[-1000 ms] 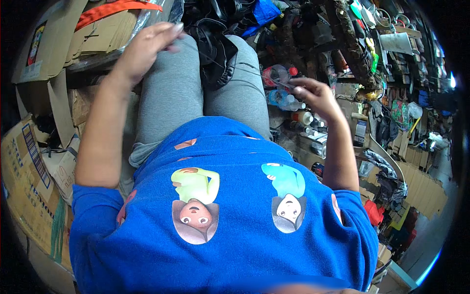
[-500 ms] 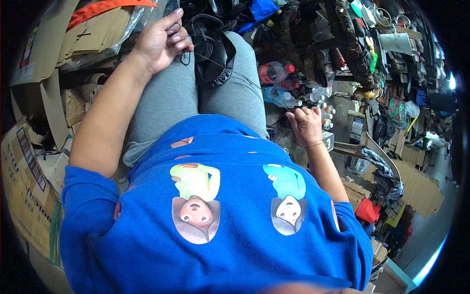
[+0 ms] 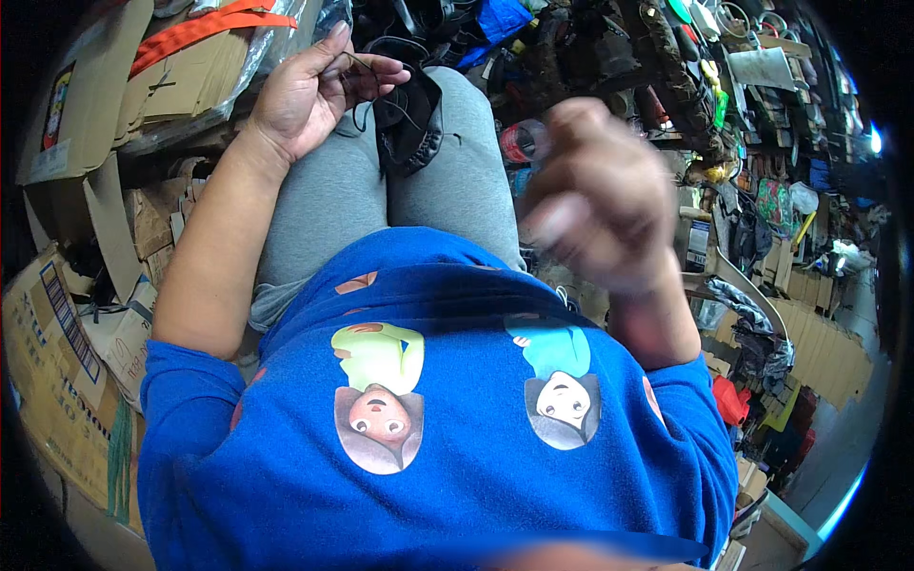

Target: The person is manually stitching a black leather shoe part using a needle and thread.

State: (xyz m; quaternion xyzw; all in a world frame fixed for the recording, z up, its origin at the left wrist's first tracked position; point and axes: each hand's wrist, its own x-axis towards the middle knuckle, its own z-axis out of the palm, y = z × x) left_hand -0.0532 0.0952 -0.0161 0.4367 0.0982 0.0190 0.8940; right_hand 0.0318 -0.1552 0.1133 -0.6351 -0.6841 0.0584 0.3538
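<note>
A black shoe (image 3: 425,124) rests between my knees, its stitched edge turned toward me. My left hand (image 3: 319,93) is just left of it, palm up, with a dark thread (image 3: 358,122) looped around and pinched among its fingers. The thread hangs down beside the shoe. To the right, my right hand (image 3: 609,195) is raised near the camera and smeared by motion, so its fingers and anything in them cannot be made out.
Flattened cardboard (image 3: 195,86) with an orange strap (image 3: 214,29) lies at the upper left. Cardboard boxes (image 3: 57,352) stand left. Beyond my right knee is a plastic bottle with a red label (image 3: 519,143). Cluttered shelves (image 3: 762,105) fill the right.
My right hand has risen from beside the bottles toward the camera and now blurs, hiding several bottles. My left hand's fingers have stretched out more over the shoe.
</note>
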